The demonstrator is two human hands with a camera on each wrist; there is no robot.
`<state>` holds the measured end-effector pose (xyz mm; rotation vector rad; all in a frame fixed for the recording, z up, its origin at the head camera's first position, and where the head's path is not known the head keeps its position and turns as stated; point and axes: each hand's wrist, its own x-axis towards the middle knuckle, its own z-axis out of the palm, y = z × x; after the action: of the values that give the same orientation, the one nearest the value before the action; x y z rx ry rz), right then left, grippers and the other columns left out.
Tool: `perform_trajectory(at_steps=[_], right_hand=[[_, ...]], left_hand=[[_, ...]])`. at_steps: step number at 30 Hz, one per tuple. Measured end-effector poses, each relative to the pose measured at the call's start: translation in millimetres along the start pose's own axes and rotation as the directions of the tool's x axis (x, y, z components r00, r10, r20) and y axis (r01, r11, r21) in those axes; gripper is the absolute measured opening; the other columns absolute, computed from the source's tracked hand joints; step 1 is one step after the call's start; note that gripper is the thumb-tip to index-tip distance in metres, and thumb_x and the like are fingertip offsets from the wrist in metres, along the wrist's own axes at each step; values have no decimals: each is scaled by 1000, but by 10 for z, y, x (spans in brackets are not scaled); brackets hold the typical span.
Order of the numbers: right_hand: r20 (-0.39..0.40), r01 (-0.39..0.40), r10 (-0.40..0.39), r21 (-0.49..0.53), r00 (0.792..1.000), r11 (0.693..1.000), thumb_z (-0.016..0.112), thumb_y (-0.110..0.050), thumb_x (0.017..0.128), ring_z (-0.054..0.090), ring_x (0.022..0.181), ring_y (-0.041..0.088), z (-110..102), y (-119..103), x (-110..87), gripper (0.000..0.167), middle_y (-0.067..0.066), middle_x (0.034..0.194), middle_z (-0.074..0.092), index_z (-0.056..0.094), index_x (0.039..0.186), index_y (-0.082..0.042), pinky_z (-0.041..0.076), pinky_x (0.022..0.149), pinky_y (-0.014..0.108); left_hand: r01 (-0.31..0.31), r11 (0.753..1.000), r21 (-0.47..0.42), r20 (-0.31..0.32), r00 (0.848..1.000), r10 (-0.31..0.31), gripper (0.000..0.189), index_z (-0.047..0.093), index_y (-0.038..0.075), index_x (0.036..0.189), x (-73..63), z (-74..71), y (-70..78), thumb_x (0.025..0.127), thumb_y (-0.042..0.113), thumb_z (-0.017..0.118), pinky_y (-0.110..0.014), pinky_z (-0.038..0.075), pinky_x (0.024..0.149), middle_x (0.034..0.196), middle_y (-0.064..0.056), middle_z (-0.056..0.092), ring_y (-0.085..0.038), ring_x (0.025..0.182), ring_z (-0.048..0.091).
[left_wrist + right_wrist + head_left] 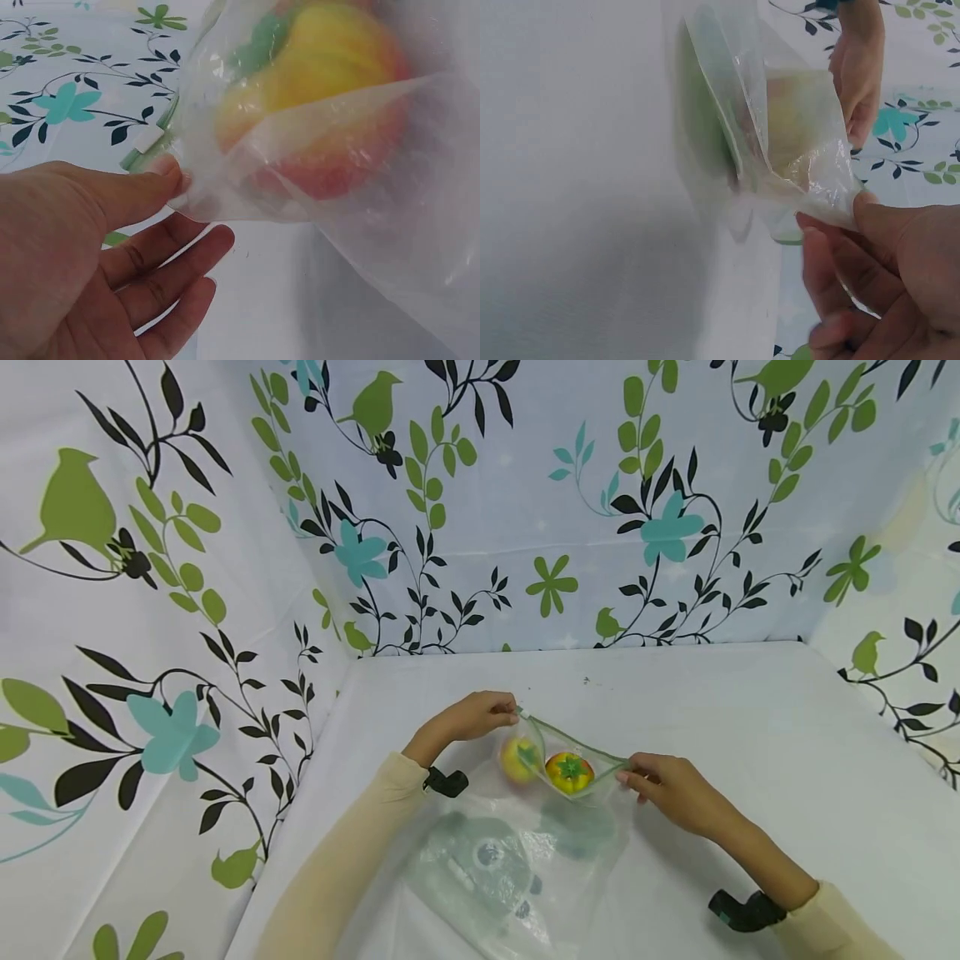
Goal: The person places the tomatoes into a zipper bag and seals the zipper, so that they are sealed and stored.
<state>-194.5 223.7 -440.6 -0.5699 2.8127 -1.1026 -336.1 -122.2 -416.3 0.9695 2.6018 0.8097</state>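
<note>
A translucent zip bag has a green zip edge and a white slider near its left corner. My left hand pinches that corner between thumb and finger, the other fingers spread loosely. At the opposite corner my right hand pinches the edge between thumb and fingers. Between the hands the mouth gapes. A yellow-and-red tomato-like piece with a green star-shaped top shows there; a similar yellow piece is blurred behind plastic at its left. Pale green, rounded shapes show lower down through the film, their kind unclear.
The bag lies over a white-covered table. Behind and at both sides hangs a white cloth printed with birds, leaves and flowers. A black wrist camera sits on the left wrist, another camera on the right.
</note>
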Motion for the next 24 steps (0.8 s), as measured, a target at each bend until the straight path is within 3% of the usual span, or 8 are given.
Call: perform_trajectory(at_steps=[3,8,15,20,24], right_hand=[[-47,50,-51,-21,998,999,68,-23,104,58,74,11,-24,-5,0,11,-4,82,66,71,97,-15,47,62,27],[-112,81,-85,-40,990,996,68,-24,104,53,70,8,-60,-7,1,10,-6,76,61,72,97,-19,43,61,26],[-130,65,-61,30,990,997,69,-28,104,48,67,10,-147,31,4,12,-5,71,54,73,94,-22,39,57,27],[-131,74,-64,73,989,995,70,-25,103,50,69,11,-181,48,11,9,-4,73,56,73,95,-21,38,58,27],[-108,78,-68,94,992,993,70,-26,103,49,68,11,-147,54,50,9,-4,74,56,74,96,-21,38,57,27]], left_hand=[[-27,999,-47,-45,999,25,14,63,14,100,-106,10,-23,109,24,60,-31,40,73,88,1,62,-13,77,48],[-39,989,-144,-120,993,22,12,66,15,103,-287,15,-65,109,24,60,-34,46,81,95,2,68,-14,88,55],[-73,941,-330,-175,984,15,12,66,11,104,-501,1,-115,108,21,61,-42,50,95,101,-3,67,-29,100,60],[-100,902,-420,-202,979,15,13,65,8,101,-578,13,-137,108,18,62,-59,47,96,99,-6,66,-49,103,56],[-128,902,-413,-206,978,44,13,66,9,101,-582,49,-98,108,19,62,-54,49,94,99,-5,65,-42,99,58]])
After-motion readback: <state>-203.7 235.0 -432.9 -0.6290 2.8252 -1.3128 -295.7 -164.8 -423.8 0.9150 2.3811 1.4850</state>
